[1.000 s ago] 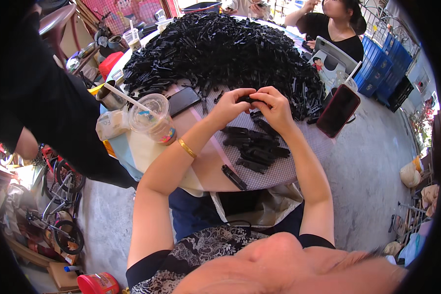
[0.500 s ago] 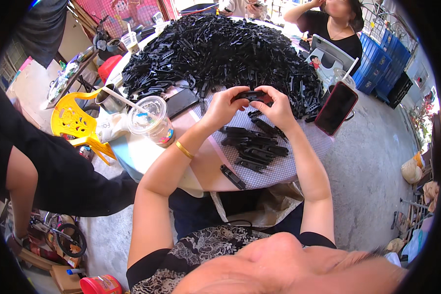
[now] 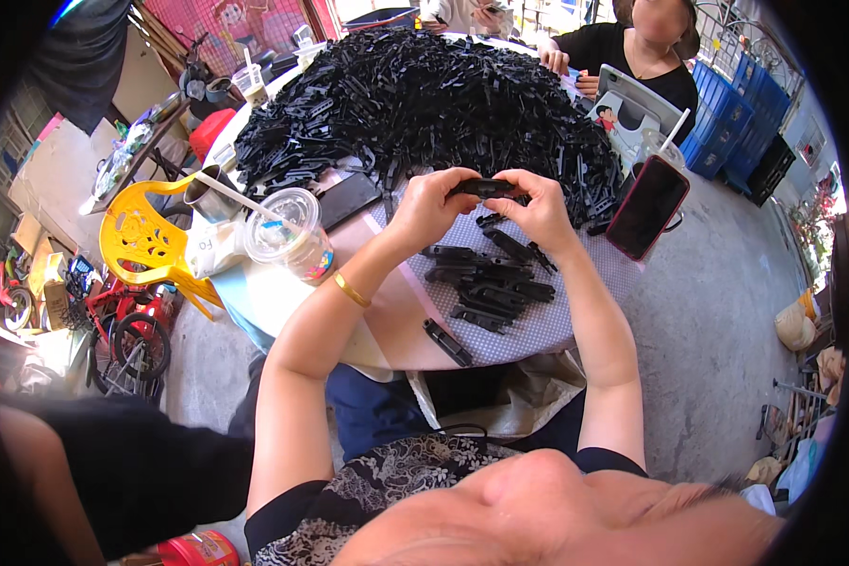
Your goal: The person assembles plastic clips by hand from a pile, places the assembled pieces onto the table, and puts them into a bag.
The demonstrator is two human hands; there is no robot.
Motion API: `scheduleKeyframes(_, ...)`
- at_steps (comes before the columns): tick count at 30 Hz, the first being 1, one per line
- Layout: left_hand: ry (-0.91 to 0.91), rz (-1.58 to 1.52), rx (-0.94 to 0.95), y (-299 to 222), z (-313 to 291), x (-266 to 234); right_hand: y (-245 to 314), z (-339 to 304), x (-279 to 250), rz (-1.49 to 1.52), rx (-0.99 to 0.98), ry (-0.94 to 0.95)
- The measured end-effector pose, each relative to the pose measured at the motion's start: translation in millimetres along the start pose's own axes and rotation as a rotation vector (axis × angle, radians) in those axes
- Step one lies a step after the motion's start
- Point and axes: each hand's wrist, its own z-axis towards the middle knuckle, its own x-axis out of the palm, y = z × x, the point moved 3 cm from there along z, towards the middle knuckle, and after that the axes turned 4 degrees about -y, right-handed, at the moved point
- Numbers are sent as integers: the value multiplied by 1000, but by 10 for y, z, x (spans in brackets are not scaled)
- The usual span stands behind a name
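My left hand (image 3: pixel 432 209) and my right hand (image 3: pixel 540 208) pinch the two ends of one black plastic part (image 3: pixel 487 188) between fingers and thumbs, raised over the near side of the table. Just beyond my fingertips rises a large heap of similar black plastic parts (image 3: pixel 415 104). Below my hands, nearer to me, lies a small group of black parts (image 3: pixel 491 281). A single black part (image 3: pixel 448 341) rests apart by the table's near edge. What is under my fingers on the held part is hidden.
Left of my forearm stands a lidded plastic cup (image 3: pixel 291 241) with a straw, near a dark flat slab (image 3: pixel 349 198). A phone (image 3: pixel 648 208) is propped at the right edge. A yellow chair (image 3: pixel 141 236) stands left. Co-workers sit across; another person's dark-clothed leg (image 3: pixel 151 472) is lower left.
The person at left has shifted downward in view, uncovering red bicycles. The co-worker at far right has lowered a raised arm to the table. My hands still hold the part, barely moved.
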Motion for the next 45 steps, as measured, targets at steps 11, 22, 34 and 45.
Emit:
scheduleKeyframes(11, 150, -53, -138, 27, 18, -64, -33, -39, 21, -45, 33, 10)
scheduleKeyframes(22, 623, 66, 23, -21, -139, 110, -286, -65, 45, -528, -12, 318)
scheduleKeyframes(34, -346, 932, -160, 593, 48, -427, -204, -94, 183, -506, -90, 370)
scheduleKeyframes(45, -373, 901, -153, 730, 128, -361, -207, -85, 231, -338, -63, 246)
